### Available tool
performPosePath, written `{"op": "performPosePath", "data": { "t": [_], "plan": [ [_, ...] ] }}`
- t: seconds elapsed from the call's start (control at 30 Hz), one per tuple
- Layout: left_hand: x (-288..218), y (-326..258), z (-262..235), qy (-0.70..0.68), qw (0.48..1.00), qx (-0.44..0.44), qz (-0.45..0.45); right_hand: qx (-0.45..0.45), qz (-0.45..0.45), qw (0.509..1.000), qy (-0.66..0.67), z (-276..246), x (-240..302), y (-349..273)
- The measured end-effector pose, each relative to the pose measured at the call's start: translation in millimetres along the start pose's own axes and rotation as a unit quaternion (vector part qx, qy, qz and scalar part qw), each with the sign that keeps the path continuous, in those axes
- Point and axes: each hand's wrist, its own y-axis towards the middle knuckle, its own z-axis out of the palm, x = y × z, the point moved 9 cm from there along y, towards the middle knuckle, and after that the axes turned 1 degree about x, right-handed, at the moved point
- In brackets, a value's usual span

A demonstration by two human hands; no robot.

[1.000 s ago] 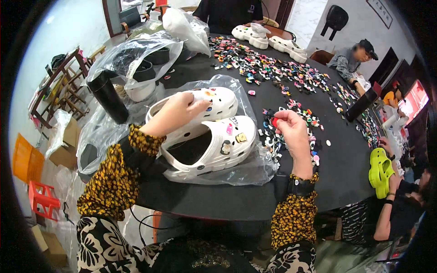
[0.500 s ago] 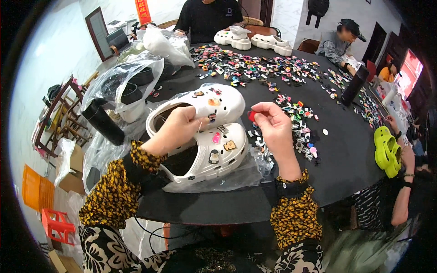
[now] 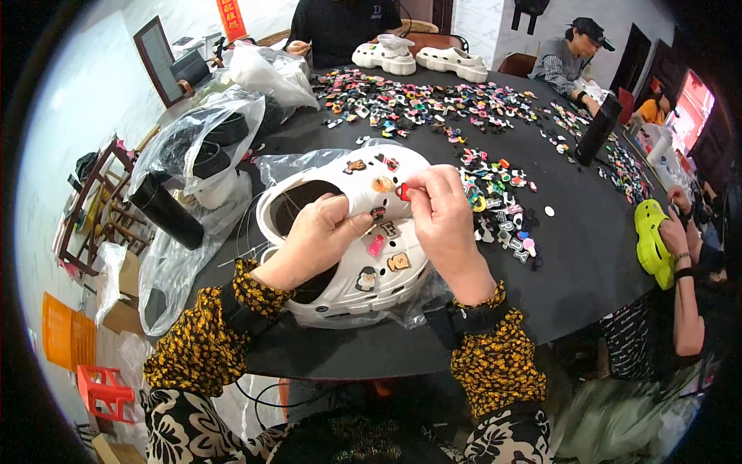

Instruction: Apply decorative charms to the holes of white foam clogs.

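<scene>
Two white clogs with holes lie side by side before me, partly on clear plastic. My left hand (image 3: pixel 321 232) is closed on the rim of the farther clog (image 3: pixel 359 182), its thumb beside a dark charm (image 3: pixel 377 213); some of its fingers are hidden. Between the thumb and finger of my right hand (image 3: pixel 444 224) is a small red shoe charm (image 3: pixel 402 191), at the toe of that clog next to an orange charm (image 3: pixel 382 184). The nearer clog (image 3: pixel 332 301) carries several charms, among them a pink one (image 3: pixel 376 246) and a toast-shaped one (image 3: pixel 398 262).
Loose charms (image 3: pixel 433 104) spread over the black table (image 3: pixel 572 255). A black cylinder (image 3: pixel 166 210) and clear plastic bags (image 3: pixel 232 193) stand at left, another black cylinder (image 3: pixel 597 130) at right. More white clogs (image 3: pixel 452 63) sit far back. A co-worker's hand holds a lime-green clog (image 3: pixel 653 247).
My right hand has moved left with the red charm, from beside the clog onto its toe. My left hand stays on the farther clog's rim. At right, a co-worker's hand has come onto the green clog.
</scene>
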Motion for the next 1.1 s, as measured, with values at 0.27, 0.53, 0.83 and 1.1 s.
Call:
{"op": "performPosePath", "data": {
  "t": [0.27,0.53,0.83,1.1],
  "plan": [
    [5,1,-1,0.015,0.998,0.033,-0.043,0.052,0.005,0.998,-0.032,10,-1,-4],
    [15,2,0,-0.096,0.995,-0.006,-0.032,0.133,-0.022,0.99,-0.043,16,7,-3],
    [12,4,0,-0.028,0.999,0.014,-0.019,0.054,0.108,0.989,0.081,5,-29,0],
    [15,3,0,-0.003,0.999,0.024,-0.025,0.043,0.261,0.938,0.223,17,-61,-11]
  ]
}}
